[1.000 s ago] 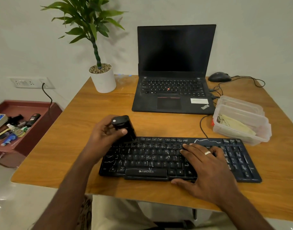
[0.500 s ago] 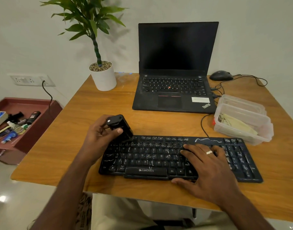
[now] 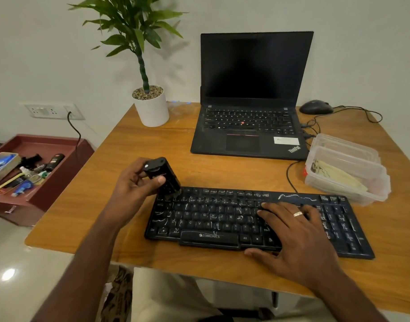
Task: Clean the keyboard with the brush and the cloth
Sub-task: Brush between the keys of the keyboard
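A black keyboard (image 3: 213, 217) with pale smudges lies near the front edge of the wooden table (image 3: 222, 168). My left hand (image 3: 134, 187) grips a short black brush (image 3: 163, 176), tilted, with its bristle end touching the keyboard's top left corner. My right hand (image 3: 294, 233) rests flat on the keys right of the middle, fingers straight, a ring on one finger. A yellowish cloth (image 3: 338, 175) lies inside a clear plastic box (image 3: 345, 168) to the right of the keyboard.
An open laptop (image 3: 252, 96) stands behind the keyboard, a mouse (image 3: 315, 106) and cables to its right. A potted plant (image 3: 150, 105) sits at the back left. A red tray (image 3: 39, 163) with small items stands left of the table.
The brush in my left hand has tipped further and shifted slightly left at the keyboard's top left corner. My right hand stays on the keys.
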`<action>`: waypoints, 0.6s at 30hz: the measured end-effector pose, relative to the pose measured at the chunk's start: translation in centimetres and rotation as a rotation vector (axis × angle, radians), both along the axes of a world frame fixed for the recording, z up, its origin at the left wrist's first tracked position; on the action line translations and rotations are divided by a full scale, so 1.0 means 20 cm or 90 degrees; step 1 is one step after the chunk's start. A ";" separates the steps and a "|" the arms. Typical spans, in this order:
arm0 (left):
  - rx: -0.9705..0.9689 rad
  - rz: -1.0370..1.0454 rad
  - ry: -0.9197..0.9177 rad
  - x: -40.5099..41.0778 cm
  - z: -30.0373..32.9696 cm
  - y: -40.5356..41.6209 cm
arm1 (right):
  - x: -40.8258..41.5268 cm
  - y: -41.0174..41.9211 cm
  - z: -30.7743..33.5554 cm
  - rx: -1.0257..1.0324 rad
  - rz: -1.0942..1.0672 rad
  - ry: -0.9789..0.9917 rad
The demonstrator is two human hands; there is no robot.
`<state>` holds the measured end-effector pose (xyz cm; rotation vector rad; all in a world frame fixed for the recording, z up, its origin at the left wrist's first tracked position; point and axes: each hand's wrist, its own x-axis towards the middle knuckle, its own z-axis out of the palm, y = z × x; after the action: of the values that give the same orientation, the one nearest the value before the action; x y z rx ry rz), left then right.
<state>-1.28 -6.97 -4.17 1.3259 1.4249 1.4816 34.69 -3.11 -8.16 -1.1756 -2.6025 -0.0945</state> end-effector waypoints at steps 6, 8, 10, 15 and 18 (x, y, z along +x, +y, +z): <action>0.053 0.050 0.094 0.01 0.04 0.06 | 0.00 0.00 0.00 0.002 -0.002 0.005; 0.038 -0.004 0.012 0.05 0.04 0.07 | 0.00 0.00 0.00 0.000 -0.003 0.004; 0.005 -0.068 -0.029 0.15 0.04 0.09 | 0.01 0.00 0.00 0.002 -0.002 0.002; -0.005 -0.086 0.053 0.29 0.02 0.21 | 0.01 0.00 0.00 0.006 -0.001 0.002; 0.007 -0.049 0.024 0.24 0.02 0.24 | 0.01 0.00 0.00 0.005 0.002 0.011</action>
<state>3.58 -2.16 -3.76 1.4070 1.3754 1.4230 34.81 -3.12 -8.07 -1.1640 -2.5869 -0.0933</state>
